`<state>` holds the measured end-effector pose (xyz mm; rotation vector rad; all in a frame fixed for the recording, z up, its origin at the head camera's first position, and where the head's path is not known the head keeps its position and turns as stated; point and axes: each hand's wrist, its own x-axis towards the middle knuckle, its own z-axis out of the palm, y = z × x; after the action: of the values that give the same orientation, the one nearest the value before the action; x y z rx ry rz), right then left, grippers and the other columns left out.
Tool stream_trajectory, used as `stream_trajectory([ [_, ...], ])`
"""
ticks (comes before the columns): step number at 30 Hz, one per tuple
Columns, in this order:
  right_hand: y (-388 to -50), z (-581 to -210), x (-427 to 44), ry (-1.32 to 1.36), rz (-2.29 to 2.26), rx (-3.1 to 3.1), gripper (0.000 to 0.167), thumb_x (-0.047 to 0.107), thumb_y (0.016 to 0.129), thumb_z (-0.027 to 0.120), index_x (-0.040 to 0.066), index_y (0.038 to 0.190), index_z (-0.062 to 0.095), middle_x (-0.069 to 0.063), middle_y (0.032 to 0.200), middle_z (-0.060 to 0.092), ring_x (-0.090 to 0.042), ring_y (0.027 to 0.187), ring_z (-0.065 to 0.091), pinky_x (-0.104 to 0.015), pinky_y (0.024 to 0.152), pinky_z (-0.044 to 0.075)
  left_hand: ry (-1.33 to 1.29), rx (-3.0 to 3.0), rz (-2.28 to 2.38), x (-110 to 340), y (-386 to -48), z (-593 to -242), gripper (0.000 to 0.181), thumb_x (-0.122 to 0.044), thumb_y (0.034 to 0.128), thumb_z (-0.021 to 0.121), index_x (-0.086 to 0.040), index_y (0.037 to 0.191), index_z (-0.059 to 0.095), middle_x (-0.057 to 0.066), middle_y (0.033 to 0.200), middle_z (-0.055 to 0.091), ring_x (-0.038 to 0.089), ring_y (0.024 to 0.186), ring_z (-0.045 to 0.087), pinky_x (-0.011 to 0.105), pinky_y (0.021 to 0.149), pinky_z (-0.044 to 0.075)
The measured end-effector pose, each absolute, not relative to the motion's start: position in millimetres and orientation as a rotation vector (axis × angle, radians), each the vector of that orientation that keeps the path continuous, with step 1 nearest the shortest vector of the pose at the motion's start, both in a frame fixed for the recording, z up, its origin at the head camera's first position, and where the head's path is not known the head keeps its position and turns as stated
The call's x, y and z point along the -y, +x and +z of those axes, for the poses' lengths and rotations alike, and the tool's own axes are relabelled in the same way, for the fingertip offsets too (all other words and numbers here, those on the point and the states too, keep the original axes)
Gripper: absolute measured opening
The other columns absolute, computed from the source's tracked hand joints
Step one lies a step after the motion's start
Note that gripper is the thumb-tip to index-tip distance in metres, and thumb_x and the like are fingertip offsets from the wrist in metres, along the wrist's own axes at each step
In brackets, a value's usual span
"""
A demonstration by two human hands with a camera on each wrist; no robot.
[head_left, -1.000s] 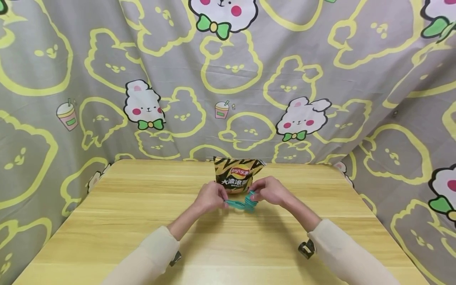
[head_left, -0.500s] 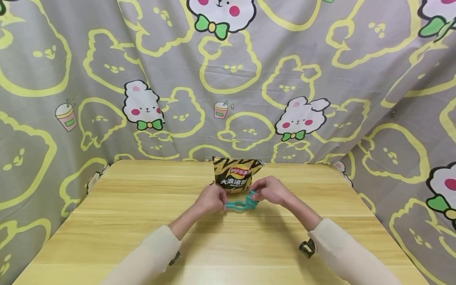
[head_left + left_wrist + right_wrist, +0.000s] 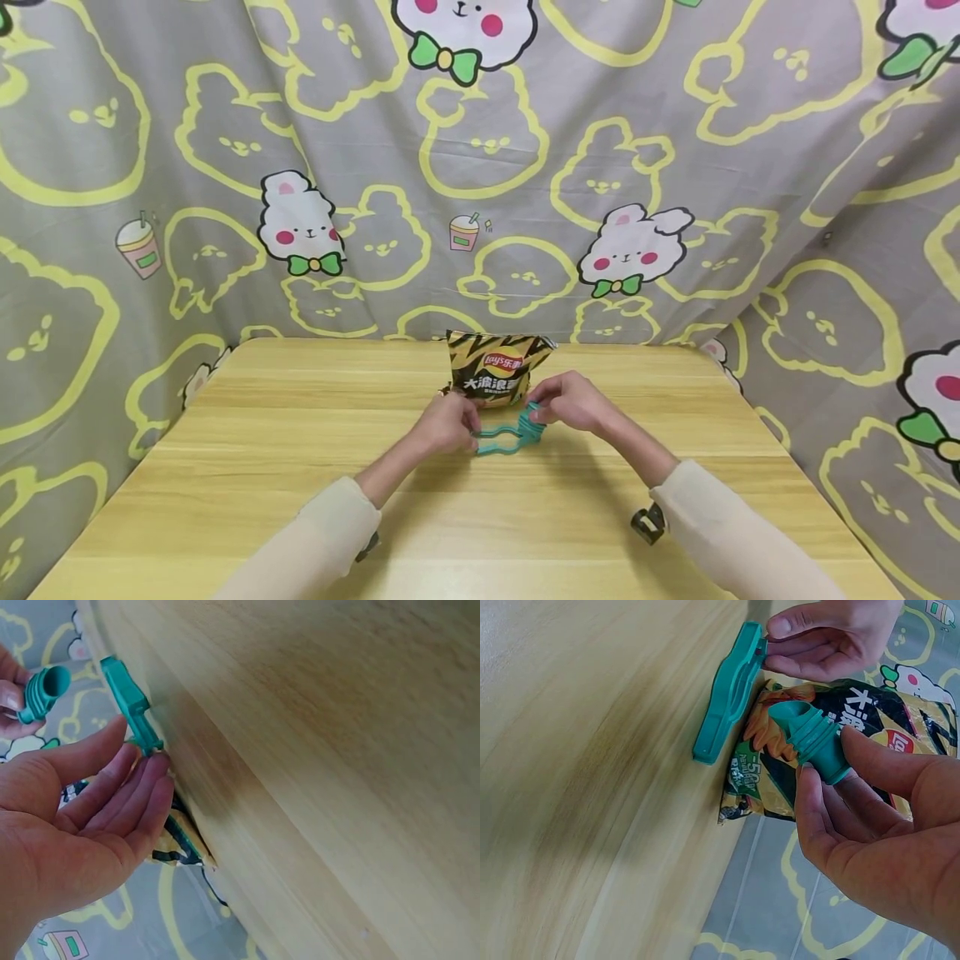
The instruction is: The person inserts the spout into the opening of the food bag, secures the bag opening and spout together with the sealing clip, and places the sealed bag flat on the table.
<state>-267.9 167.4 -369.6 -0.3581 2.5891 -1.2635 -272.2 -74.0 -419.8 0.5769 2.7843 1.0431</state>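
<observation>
At 10 o'clock from the teal clip (image 3: 720, 709), the left hand (image 3: 447, 421) holds the clip's near end between bent fingers, set narrow. The clip extends above the counter (image 3: 480, 525), its two arms parted. At 12 o'clock from it stands the black-and-gold chip bag (image 3: 487, 367). At 2 o'clock, apart from the clip in both wrist views, the ribbed teal spout (image 3: 826, 754) is pinched between thumb and fingers of the right hand (image 3: 573, 402).
</observation>
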Motion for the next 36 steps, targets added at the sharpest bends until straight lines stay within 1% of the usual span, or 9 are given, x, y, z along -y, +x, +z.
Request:
stream_trajectory([
  [2, -267.6, -369.7, -167.2, -0.36, -1.263, -2.589, 0.024, 0.006, 0.086, 0.075, -0.004, 0.108, 0.074, -0.01, 0.105, 0.075, -0.016, 0.091, 0.067, -0.035, 0.082, 0.057, 0.564, -2.783, 1.041, 74.3, -271.6, -418.5, 0.02, 0.004, 0.0674, 0.086, -0.004, 0.081, 0.073, 0.01, 0.1, 0.075, 0.014, 0.072, 0.06, 0.026, 0.066, 0.053],
  [6, -267.1, -369.4, -167.8, -0.36, -1.265, -2.586, 0.023, 0.006, 0.086, 0.075, -0.004, 0.107, 0.075, -0.007, 0.099, 0.075, -0.016, 0.09, 0.067, -0.034, 0.081, 0.057, 0.543, -2.779, 1.065, 74.7, -267.8, -409.4, 0.015, 0.001, 0.0727, 0.084, -0.004, 0.083, 0.074, 0.016, 0.121, 0.073, 0.014, 0.072, 0.062, 0.026, 0.067, 0.054],
  [9, -266.8, -368.7, -167.7, -0.366, -1.264, -2.59, 0.022, 0.006, 0.086, 0.075, -0.003, 0.106, 0.075, -0.007, 0.097, 0.075, -0.017, 0.09, 0.067, -0.034, 0.081, 0.057, 0.562, -2.786, 1.078, 75.4, -266.4, -399.8, 0.01, -0.003, 0.0791, 0.081, -0.005, 0.085, 0.074, 0.014, 0.105, 0.076, 0.014, 0.07, 0.063, 0.027, 0.065, 0.054],
  [13, -267.6, -368.0, -167.7, -0.353, -1.259, -2.604, 0.021, 0.007, 0.085, 0.076, -0.001, 0.104, 0.076, -0.006, 0.096, 0.075, -0.018, 0.091, 0.066, -0.034, 0.081, 0.057, 0.618, -2.821, 1.046, 74.4, -265.3, -380.5, 0.005, -0.008, 0.0841, 0.079, -0.009, 0.085, 0.074, 0.002, 0.081, 0.073, 0.012, 0.068, 0.064, 0.028, 0.065, 0.054],
  [16, -268.7, -367.7, -167.6, -0.35, -1.251, -2.608, 0.02, 0.008, 0.085, 0.076, 0.0, 0.103, 0.076, -0.005, 0.095, 0.075, -0.017, 0.091, 0.066, -0.034, 0.081, 0.056, 0.657, -2.865, 1.023, 72.7, -264.7, -363.7, 0.005, -0.011, 0.0858, 0.079, -0.011, 0.085, 0.074, -0.002, 0.079, 0.073, 0.01, 0.069, 0.064, 0.027, 0.067, 0.054],
  [23, -269.5, -366.6, -167.6, -0.368, -1.251, -2.608, 0.018, 0.008, 0.086, 0.076, 0.001, 0.102, 0.076, -0.005, 0.094, 0.075, -0.016, 0.09, 0.066, -0.034, 0.081, 0.056, 0.759, -2.953, 1.015, 64.7, -261.4, -321.0, 0.009, -0.013, 0.0893, 0.077, -0.008, 0.097, 0.077, 0.001, 0.083, 0.076, 0.011, 0.073, 0.067, 0.031, 0.07, 0.055],
  [28, -269.6, -366.1, -168.0, -0.36, -1.253, -2.607, 0.019, 0.008, 0.086, 0.075, 0.0, 0.104, 0.076, -0.006, 0.096, 0.075, -0.017, 0.091, 0.066, -0.04, 0.084, 0.057, 0.822, -3.022, 1.076, 55.6, -259.4, -295.6, 0.008, -0.012, 0.0909, 0.075, -0.008, 0.098, 0.078, 0.002, 0.085, 0.077, 0.014, 0.076, 0.071, 0.032, 0.071, 0.058],
  [31, -269.8, -366.0, -168.4, -0.358, -1.256, -2.604, 0.02, 0.008, 0.086, 0.075, 0.0, 0.104, 0.076, -0.007, 0.098, 0.075, -0.017, 0.092, 0.067, -0.042, 0.085, 0.057, 0.865, -3.095, 1.104, 49.6, -259.9, -286.4, 0.009, -0.011, 0.0907, 0.075, -0.008, 0.098, 0.078, 0.003, 0.086, 0.078, 0.015, 0.077, 0.073, 0.031, 0.069, 0.058],
  [36, -270.6, -366.4, -169.1, -0.355, -1.251, -2.604, 0.019, 0.008, 0.086, 0.075, 0.001, 0.104, 0.076, -0.007, 0.098, 0.075, -0.017, 0.091, 0.067, -0.041, 0.084, 0.058, 0.88, -3.212, 1.071, 40.5, -262.7, -280.2, 0.016, -0.013, 0.0895, 0.078, -0.012, 0.105, 0.079, 0.003, 0.097, 0.079, 0.018, 0.085, 0.074, 0.033, 0.072, 0.059],
])
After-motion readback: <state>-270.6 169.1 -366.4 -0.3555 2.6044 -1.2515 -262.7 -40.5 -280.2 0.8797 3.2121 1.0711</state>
